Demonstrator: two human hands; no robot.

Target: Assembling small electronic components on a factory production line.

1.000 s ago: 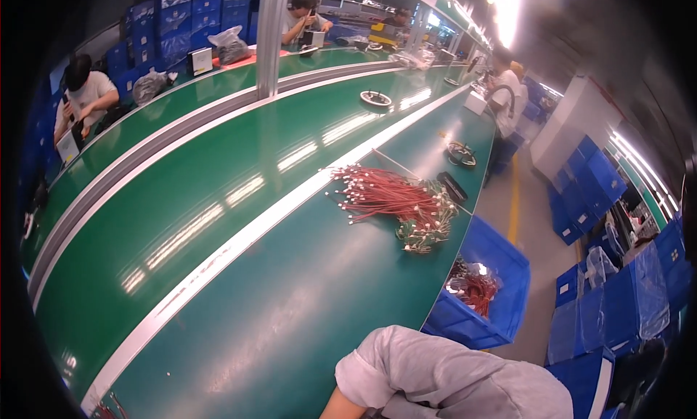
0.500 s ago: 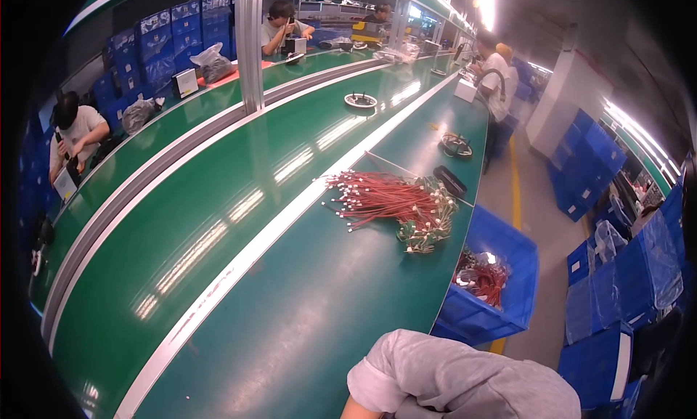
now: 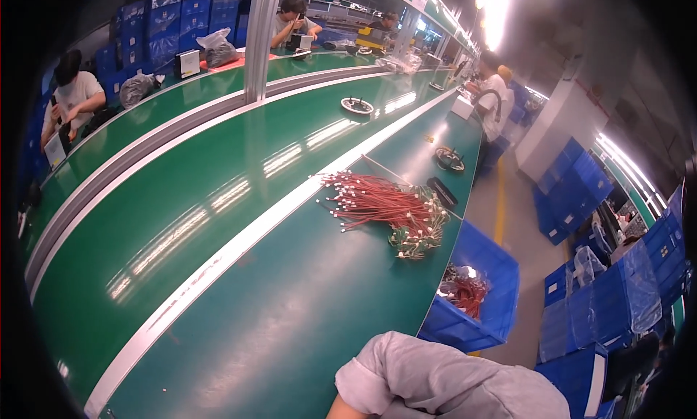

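Note:
Neither my left hand nor my right hand shows in the head view. At the lower edge lies my bent arm in a light grey sleeve (image 3: 443, 372), with a bit of bare forearm (image 3: 341, 410) below the cuff; the hand beyond it is cut off. Farther along the green bench (image 3: 290, 303) lies a spread bundle of red wires (image 3: 370, 205) with small white connectors. Their right ends run into a tangle of green and pale parts (image 3: 417, 234). A black oblong object (image 3: 442, 192) rests just beyond the bundle, apart from my arm.
Beside the bench's right edge stands a blue bin (image 3: 501, 288) holding more red wires (image 3: 468, 295). A round frame (image 3: 449, 158) lies farther up the bench. On the green conveyor belt sits a white ring (image 3: 357, 106). People work across the belt and at the far end; blue crates (image 3: 588, 295) line the aisle.
The view has shifted slightly, so the bin, crates and sleeve appear a little farther left. The wires and the ring look unmoved on their surfaces.

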